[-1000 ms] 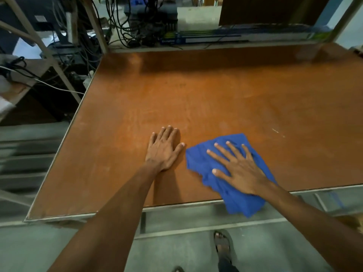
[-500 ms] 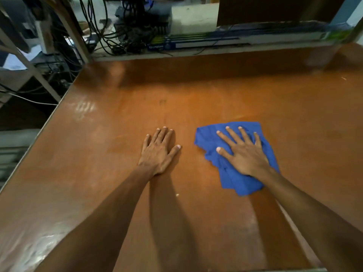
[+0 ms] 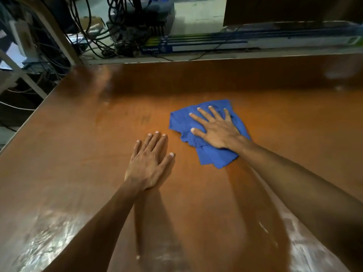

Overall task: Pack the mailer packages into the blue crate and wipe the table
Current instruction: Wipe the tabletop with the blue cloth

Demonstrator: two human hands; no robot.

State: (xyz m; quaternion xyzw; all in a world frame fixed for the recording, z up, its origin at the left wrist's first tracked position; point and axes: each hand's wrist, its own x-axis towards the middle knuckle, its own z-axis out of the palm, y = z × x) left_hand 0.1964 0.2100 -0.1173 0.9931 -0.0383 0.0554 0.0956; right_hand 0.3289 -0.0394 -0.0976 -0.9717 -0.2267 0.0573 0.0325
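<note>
Both forearms run out of frame at the bottom, and the counter's [image 3: 88,154] near and right edges are cut off too. The part of the blue cloth [image 3: 214,158] under the palm is hidden. Right grip [image 3: 218,132] lies flat on the cloth with fingers straight and spread, pressing rather than pinching. The cloth is crumpled, right of centre, roughly mid-depth on the counter. Left grip [image 3: 149,163] lies palm down on bare wood just near-left of the cloth, fingers straight and together, holding nothing and apart from the cloth. Long flat boxes [image 3: 196,46] lie past the far edge; their print is blurred and their contents can't be told. The cable tangle [image 3: 121,36] at far left is too dark to sort out. The left edge runs diagonally, with a frame leg [image 3: 57,30] beyond it. There is open wood left of the left grip, and far and right of the cloth. Glare patches [image 3: 45,238] wash out the near corners.
</note>
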